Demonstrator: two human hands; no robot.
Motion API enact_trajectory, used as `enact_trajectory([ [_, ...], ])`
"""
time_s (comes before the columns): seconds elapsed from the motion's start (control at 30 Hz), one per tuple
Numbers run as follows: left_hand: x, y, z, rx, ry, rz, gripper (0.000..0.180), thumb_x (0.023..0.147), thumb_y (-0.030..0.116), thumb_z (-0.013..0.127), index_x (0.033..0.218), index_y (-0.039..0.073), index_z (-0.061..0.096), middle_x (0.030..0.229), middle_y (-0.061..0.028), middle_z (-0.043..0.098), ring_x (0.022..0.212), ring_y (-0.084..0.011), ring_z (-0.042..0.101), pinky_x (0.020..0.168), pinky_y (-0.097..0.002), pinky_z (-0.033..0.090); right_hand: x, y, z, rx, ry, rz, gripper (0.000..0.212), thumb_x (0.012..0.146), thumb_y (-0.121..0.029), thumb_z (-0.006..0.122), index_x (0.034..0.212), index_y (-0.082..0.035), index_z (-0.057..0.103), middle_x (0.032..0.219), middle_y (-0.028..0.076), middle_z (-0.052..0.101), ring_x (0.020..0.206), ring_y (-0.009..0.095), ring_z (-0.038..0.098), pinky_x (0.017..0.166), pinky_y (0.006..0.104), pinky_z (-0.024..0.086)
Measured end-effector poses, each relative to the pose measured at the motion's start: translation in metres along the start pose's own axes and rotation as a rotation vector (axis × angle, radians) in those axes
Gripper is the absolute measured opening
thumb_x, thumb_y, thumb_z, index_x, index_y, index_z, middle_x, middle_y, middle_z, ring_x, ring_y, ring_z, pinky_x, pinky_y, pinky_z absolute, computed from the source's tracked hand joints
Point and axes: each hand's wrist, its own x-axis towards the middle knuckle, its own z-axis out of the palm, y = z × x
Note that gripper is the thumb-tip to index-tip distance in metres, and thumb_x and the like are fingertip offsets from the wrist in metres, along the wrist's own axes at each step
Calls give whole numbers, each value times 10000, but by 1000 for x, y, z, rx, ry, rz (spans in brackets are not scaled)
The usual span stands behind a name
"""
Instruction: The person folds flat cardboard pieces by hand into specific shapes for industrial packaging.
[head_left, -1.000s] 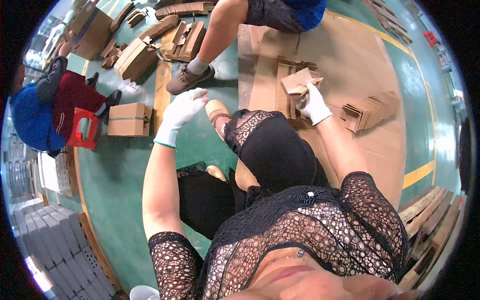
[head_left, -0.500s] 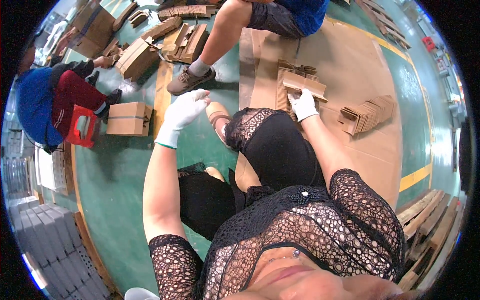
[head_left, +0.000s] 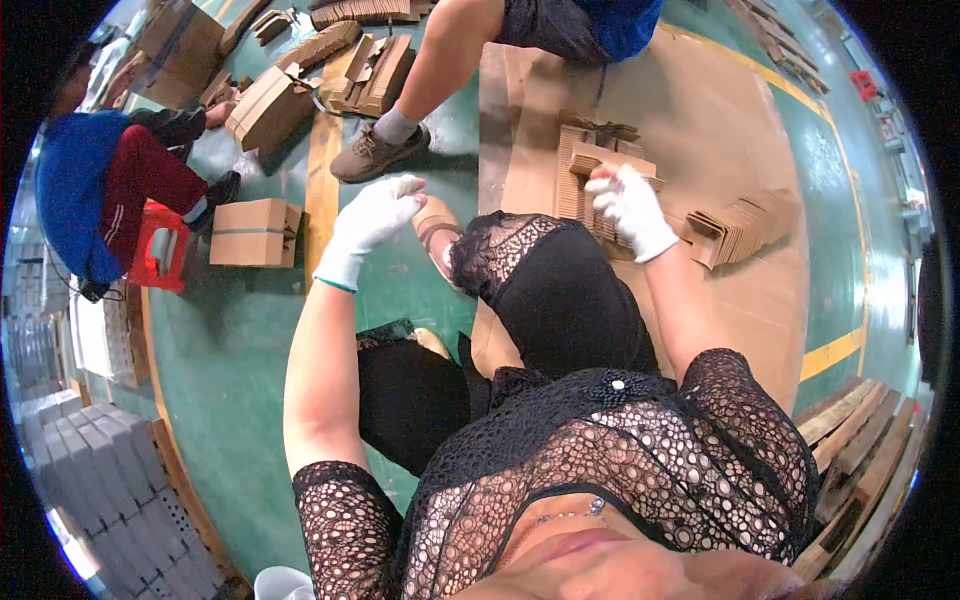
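My left hand (head_left: 378, 222), in a white knit glove, is raised over the green floor beside my knee. Its fingers are curled together, and nothing shows in them. On the right, my gloved right hand (head_left: 636, 212) hovers at the near side of a stack of folded cardboard pieces (head_left: 572, 190). Its fingers are bent but apart, and no piece is in its grasp. Just beyond the fingertips, a loose folded cardboard piece (head_left: 608, 158) lies across the stack. A second row of nested folded cardboard (head_left: 745, 228) sits further right on the flat cardboard sheet (head_left: 735, 320).
Ahead, a co-worker's leg and shoe (head_left: 380, 152) stand close to my left hand. Another person in blue (head_left: 75, 195) sits on a red stool (head_left: 160, 250) at left. A closed carton (head_left: 252, 233), cardboard bundles (head_left: 270, 110) and wooden pallets (head_left: 860, 450) surround me.
My right hand has let go of the folded cardboard piece and drawn back a little to the right. The piece now lies on the stack. My left hand has barely moved.
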Motion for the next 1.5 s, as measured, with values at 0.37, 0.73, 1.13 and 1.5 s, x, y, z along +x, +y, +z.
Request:
enact_trajectory([
  [0.37, -17, 9, -2, 82, -16, -118, 452, 839, 257, 533, 1184, -36, 526, 1132, -147, 603, 1044, -200, 567, 896, -285, 412, 56, -64, -41, -2022, 66, -174, 378, 792, -326, 446, 1063, -113, 603, 1109, 170, 576, 1063, 339, 526, 907, 411, 429],
  [0.73, -25, 3, -8, -2, -17, -200, 449, 843, 247, 544, 1189, -38, 521, 1079, -126, 619, 986, -159, 570, 872, -275, 419, 24, -56, -14, -1775, -2, -520, 159, 678, -143, 560, 819, -69, 551, 839, 170, 588, 821, 351, 570, 737, 423, 457],
  [1.13, -22, 11, -6, 32, 1, -208, 446, 835, 278, 503, 1170, -15, 534, 1140, -185, 588, 1085, -262, 554, 911, -314, 408, 16, -14, -32, -1914, 230, -1205, 503, 655, -81, 622, 1147, -31, 535, 1218, 185, 500, 1009, 336, 518, 865, 425, 418],
  [1.5, -11, 15, -4, -58, 36, -105, 430, 842, 252, 525, 1171, -25, 540, 1143, -167, 596, 1063, -216, 566, 916, -291, 407, -4, -18, -29, -1701, 254, -1172, 245, 684, -41, 598, 928, -56, 578, 994, 145, 609, 847, 307, 584, 738, 416, 461],
])
